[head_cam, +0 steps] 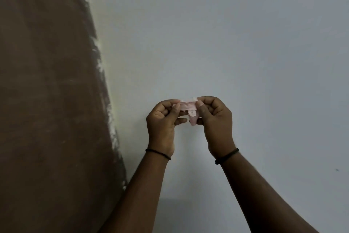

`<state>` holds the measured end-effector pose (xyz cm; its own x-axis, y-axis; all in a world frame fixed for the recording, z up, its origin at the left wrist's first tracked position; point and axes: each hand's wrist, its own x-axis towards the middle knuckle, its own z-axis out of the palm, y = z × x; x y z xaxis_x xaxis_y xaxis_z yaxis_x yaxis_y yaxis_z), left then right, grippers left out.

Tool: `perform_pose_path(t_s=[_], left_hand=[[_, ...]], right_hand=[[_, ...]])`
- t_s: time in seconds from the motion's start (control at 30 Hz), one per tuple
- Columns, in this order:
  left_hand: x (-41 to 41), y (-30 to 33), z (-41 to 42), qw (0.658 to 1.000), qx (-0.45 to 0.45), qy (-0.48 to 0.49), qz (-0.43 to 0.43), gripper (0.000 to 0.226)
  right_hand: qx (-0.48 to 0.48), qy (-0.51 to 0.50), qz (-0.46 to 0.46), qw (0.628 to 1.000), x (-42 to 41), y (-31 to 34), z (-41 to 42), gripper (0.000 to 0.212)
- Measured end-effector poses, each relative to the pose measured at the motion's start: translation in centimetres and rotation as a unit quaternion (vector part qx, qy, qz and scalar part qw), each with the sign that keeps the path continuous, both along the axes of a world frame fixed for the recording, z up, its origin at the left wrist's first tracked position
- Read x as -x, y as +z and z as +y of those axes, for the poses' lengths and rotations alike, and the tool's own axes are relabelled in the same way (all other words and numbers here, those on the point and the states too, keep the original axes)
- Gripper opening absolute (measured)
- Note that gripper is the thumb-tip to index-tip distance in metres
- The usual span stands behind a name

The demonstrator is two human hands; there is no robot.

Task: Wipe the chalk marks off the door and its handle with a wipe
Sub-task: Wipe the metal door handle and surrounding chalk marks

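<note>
- Nearest: two bare forearms coming up from the bottom edge, a thin black wrist band (158,153) on the left and another black band (227,155) on the right.
- Left hand (164,119): fingers curled in, thumb & forefinger nipping the left end of a small pale-pink wipe (188,110).
- Right hand (214,121): same story, fingers curled, thumb tip pinching the right end. So both hands hold the wipe, neither is free.
- The wipe sits bunched between the two hands, a fold hanging down in the middle; looks crumpled, not yet spread flat.
- Behind the hands: plain grey-white wall (245,43), a faint shadow of the arms low on it.
- Further left: a dark brown surface (47,100) w/ ragged pale streaks along its edge (105,91). Prob the door or its frame, can't say for sure; no handle in view.
- My read: step in hand = opening or refolding the wipe before any wiping. Hands are well apart from the brown surface, so the cleaning looks not begun.
- To do it well: ease the ends apart gently so thin tissue doesn't tear, fold to a flat pad w/ a fresh face out, hold it firm in one hand, then turn left toward the brown panel.
</note>
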<state>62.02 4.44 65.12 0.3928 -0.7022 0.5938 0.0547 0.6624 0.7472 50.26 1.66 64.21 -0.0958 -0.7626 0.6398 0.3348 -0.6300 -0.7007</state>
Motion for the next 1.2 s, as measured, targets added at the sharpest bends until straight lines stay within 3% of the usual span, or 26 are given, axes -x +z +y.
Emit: perform_pose_path(t_s=[0.13, 0.33, 0.43, 0.63, 0.83, 1.03, 1.2], left_hand=[[-3.3, 0.3, 3.9, 0.996, 0.009, 0.084, -0.014, 0.008], [-8.6, 1.5, 10.7, 0.987, -0.001, 0.161, 0.000, 0.012], [-10.4, 2.2, 14.5, 0.980, 0.016, 0.198, -0.025, 0.015], [-13.4, 2.9, 22.2, 0.965, 0.060, 0.248, -0.059, 0.012], [-15.9, 3.3, 30.5, 0.952, 0.071, 0.282, -0.097, 0.017], [-16.0, 3.3, 35.7, 0.926, 0.093, 0.348, -0.115, 0.012], [-15.6, 3.1, 38.7, 0.907, 0.106, 0.393, -0.111, 0.011]], right_hand=[[0.031, 0.025, 0.009, 0.999, -4.4, 0.2, 2.5, 0.006], [0.009, 0.246, -0.028, 0.969, -10.0, 2.5, 7.6, 0.026], [0.011, 0.304, -0.050, 0.951, -12.7, 3.3, 11.2, 0.023], [0.019, 0.283, -0.049, 0.958, -17.0, 3.5, 18.1, 0.015], [0.058, 0.286, -0.001, 0.957, -20.3, 4.0, 25.1, 0.024], [0.081, 0.374, -0.049, 0.922, -20.9, 4.2, 30.6, 0.016], [0.084, 0.355, -0.060, 0.929, -20.8, 4.5, 33.9, 0.011]])
